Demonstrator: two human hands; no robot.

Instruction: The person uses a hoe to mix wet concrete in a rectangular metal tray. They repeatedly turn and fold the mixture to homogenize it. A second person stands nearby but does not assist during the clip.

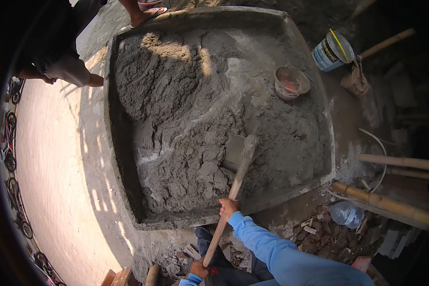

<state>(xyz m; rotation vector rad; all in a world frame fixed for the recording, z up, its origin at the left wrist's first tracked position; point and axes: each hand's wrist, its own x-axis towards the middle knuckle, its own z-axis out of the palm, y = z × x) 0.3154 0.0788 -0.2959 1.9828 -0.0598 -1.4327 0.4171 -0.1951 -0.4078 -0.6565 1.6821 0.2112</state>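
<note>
A hoe (234, 188) with a long wooden handle slants from my body into a shallow trough (133, 209) of wet grey mortar (190, 157). My right hand (229, 208), in a light blue sleeve, is closed round the handle just over the trough's near edge. Lower down, my left hand (199, 269) wraps the handle's near end by my dark trousers. The flat blade (234, 150) rests in the mortar around the trough's middle, and its lower edge is hidden there. Lumpy, turned mortar lies to the left; smoother material spreads right.
A dirty bucket (291, 83) stands inside the trough. Outside it at right are a white-and-blue pail (332, 51), bamboo poles (383, 202), a clear plastic bottle (346, 214) and rubble (314, 238). Another person (66, 66) is at the far left; a sandalled foot (145, 15) touches the far rim.
</note>
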